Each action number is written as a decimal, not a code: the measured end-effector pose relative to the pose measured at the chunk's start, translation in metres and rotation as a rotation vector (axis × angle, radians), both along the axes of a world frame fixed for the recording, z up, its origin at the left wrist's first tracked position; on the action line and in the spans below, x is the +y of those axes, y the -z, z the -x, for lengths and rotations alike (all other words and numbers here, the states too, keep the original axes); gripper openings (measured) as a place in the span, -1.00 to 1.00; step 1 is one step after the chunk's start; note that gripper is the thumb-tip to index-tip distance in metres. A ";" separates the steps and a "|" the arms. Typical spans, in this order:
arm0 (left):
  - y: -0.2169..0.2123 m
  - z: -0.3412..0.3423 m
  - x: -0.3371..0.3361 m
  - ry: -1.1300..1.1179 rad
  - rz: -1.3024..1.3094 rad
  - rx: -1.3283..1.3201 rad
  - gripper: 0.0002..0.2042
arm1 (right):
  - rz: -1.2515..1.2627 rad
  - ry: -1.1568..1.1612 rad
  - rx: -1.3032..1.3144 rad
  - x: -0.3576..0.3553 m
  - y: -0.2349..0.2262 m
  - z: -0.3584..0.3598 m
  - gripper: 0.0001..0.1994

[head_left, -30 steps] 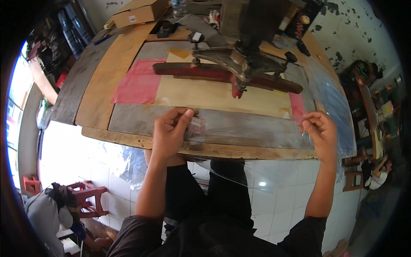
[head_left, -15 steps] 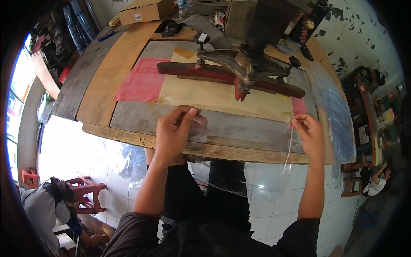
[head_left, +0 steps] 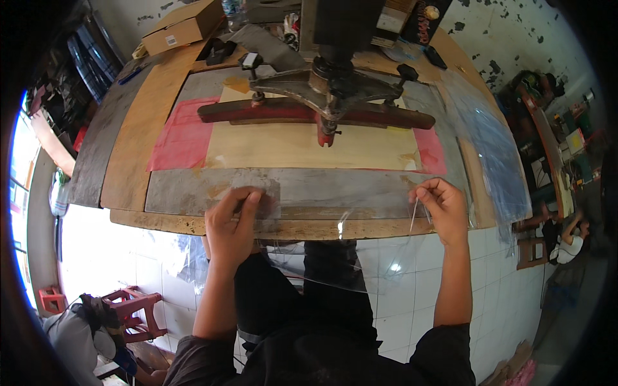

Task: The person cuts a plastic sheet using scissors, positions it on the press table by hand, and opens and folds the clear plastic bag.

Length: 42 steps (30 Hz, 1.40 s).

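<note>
Presently, entries run from the body outward
Lap: dark clothing at the lower edge; both forearms rise from it toward the desk (head_left: 193, 224)
Floor: white tiles below the desk's front edge; a red stool (head_left: 132, 309) low on the left
Clear plastic sheet (head_left: 335, 257): held across between both hands, its middle sagging below the desk's front edge in front of the body, its upper edge at the desk's rim
Left hand (head_left: 233, 226): fingers spread and pressed flat on the sheet's left end, pinning it to the grey strip of the desk near the front edge
Right hand (head_left: 441, 207): fingers curled shut, pinching the sheet's right end at the front edge; well apart from the left hand
Desk surface: grey panel nearest, then a pale tan board (head_left: 302, 149) with red patches (head_left: 183, 135) at both ends, bare wood on the left
Press arm (head_left: 315, 112): long reddish-brown bar lying across the tan board, under a dark metal bracket with knobs, beyond both hands
Blue-tinted plastic sheets (head_left: 492, 151): stacked on the desk's right side, hanging over the edge
Cardboard box (head_left: 183, 26): far left corner of the desk
Far right: a seated person (head_left: 570, 248), small and unclear
</note>
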<state>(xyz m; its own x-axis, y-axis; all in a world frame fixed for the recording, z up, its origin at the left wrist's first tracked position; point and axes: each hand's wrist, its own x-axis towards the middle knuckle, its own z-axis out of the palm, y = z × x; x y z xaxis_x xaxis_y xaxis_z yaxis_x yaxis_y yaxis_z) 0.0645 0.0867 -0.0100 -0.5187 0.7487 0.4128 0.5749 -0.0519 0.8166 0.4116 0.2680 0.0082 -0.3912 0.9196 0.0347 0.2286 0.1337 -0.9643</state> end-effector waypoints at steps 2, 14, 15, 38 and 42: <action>0.005 -0.004 -0.009 -0.035 0.028 -0.030 -0.91 | 0.010 0.018 -0.005 -0.007 0.003 -0.001 -0.88; 0.067 -0.017 -0.041 0.006 -0.257 0.355 -0.97 | -0.334 0.126 -0.043 -0.066 0.050 -0.012 -0.94; 0.069 -0.020 -0.039 0.011 -0.256 0.351 -0.97 | -0.494 0.160 -0.020 -0.068 0.061 -0.011 -0.94; 0.003 -0.001 -0.041 -0.138 -0.096 0.174 -0.84 | -0.545 0.092 0.049 -0.049 -0.001 0.007 -0.91; -0.029 0.026 0.008 -0.057 0.205 -0.102 -0.80 | -0.346 0.017 -0.091 0.012 -0.007 0.038 -0.83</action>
<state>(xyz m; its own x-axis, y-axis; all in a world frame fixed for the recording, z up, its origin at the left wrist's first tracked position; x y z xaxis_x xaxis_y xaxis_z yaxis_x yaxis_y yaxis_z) 0.0383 0.0944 0.0192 -0.5936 0.7799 0.1983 0.4862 0.1512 0.8607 0.3738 0.2804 0.0148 -0.3919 0.8658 0.3111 0.3164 0.4444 -0.8381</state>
